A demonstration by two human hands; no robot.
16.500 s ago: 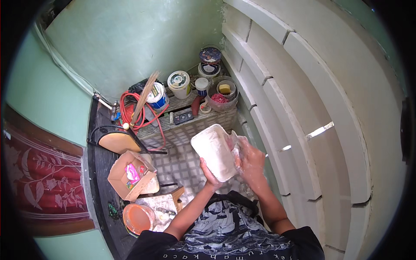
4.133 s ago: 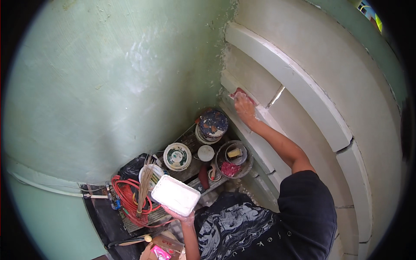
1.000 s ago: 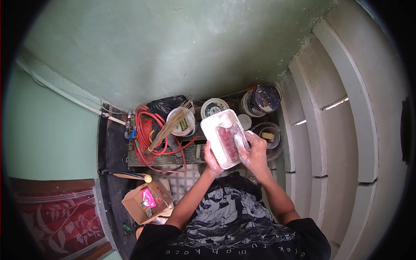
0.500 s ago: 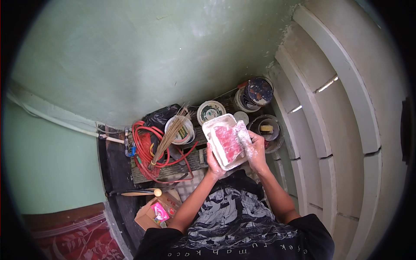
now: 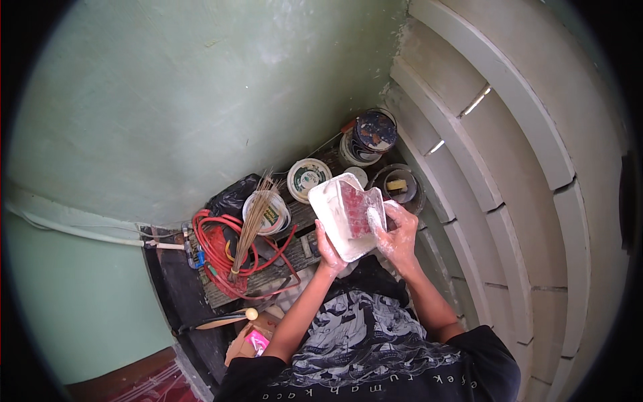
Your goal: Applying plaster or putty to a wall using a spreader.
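White paste coats the inside of a rounded rectangular plastic tray, which my left hand grips by its lower left side. My right hand, whitened with paste, is at the tray's right edge, closed on a flat red scraper-like piece. That piece is tilted against the tray's interior and smeared white; whether it rests on the bottom I cannot tell. Both forearms come up from the lower edge over my dark printed shirt.
A slatted wooden bench bears paint pails, a red hose, a bundle of sticks and a tub with a yellow sponge. A cardboard box sits lower left. Curved white ledges line the right wall; green walls enclose the corner.
The red piece lay flatter in the tray half a second ago and is now tilted up within my right hand's grip. The whole view has shifted slightly as my head moved.
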